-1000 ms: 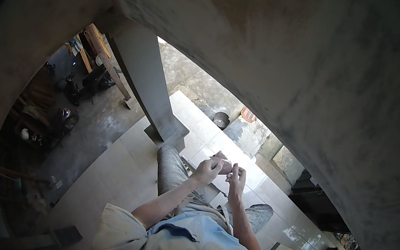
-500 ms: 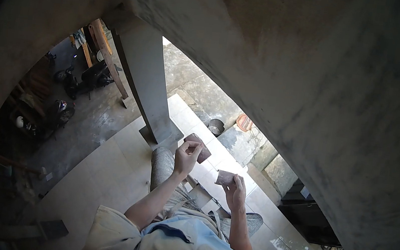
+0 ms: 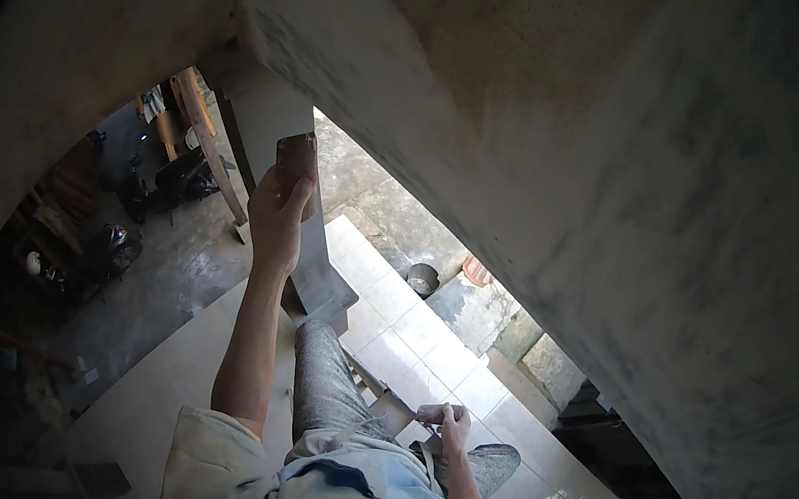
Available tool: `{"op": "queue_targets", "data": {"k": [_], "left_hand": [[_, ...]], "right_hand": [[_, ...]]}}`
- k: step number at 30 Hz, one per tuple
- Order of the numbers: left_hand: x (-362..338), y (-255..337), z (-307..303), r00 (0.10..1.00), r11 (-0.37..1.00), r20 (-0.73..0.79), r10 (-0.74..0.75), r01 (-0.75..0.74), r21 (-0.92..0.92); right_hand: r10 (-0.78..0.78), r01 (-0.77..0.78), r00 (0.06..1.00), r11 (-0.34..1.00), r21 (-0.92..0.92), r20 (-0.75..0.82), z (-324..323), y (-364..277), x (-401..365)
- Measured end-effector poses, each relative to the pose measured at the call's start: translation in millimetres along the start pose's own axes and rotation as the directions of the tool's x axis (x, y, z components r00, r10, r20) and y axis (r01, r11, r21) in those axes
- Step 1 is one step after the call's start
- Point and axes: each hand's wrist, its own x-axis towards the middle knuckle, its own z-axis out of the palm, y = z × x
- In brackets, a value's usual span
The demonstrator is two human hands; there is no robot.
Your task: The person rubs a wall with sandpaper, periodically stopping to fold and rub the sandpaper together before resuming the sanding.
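Note:
Raised in front of the pillar, my left hand point(image 3: 277, 218) grips a reddish-brown piece of sandpaper point(image 3: 297, 154), thumb across its near side and the upper part sticking out past the fingers. My right hand point(image 3: 455, 426) is lower, by my right knee, closed on a second small brownish piece of sandpaper point(image 3: 433, 413) that points left. A pale plastered surface point(image 3: 573, 161) with grey smudges and a brownish patch slopes across the upper right, apart from both hands.
A grey-white pillar point(image 3: 322, 260) stands beside my left knee. Below are white floor tiles point(image 3: 398, 335), a dark bucket point(image 3: 423, 279) and an orange basket point(image 3: 477, 271). Motorbikes point(image 3: 189, 173) and a leaning wooden plank point(image 3: 207, 138) are at the left. A dark cabinet point(image 3: 611, 444) is at the right.
My left hand has moved up and left with its sandpaper, from above my lap to the pillar. My right hand has dropped towards my right knee, still holding its piece.

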Motion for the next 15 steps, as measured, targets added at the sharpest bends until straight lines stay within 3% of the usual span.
{"op": "queue_targets", "data": {"k": [3,5,6,9,12,15], "left_hand": [[18,35,13,0.997,0.997,0.075,0.01,-0.016,0.082],[32,37,16,0.996,0.948,0.057,0.066,-0.08,0.308],[34,47,22,0.985,0.904,0.024,0.172,-0.168,0.393],[53,28,25,0.83,0.586,0.124,0.543,-0.48,0.653],[80,43,27,0.686,0.148,0.245,0.685,-0.46,0.876],[123,43,27,0.83,0.59,0.107,0.547,-0.473,0.654]], "right_hand": [[-0.015,0.016,1.0,1.0,0.009,-0.028,1,7,-2],[0.013,-0.012,1.0,1.0,0.022,-0.027,0,-6,-11],[0.045,-0.044,0.999,0.999,0.027,-0.026,0,-12,-15],[0.07,-0.07,0.998,0.997,0.016,0.009,-4,-4,-10],[0.102,-0.102,0.995,0.995,0.007,0.014,-5,-4,-9],[0.108,-0.108,0.994,0.994,0.003,0.01,-7,13,1]]}}
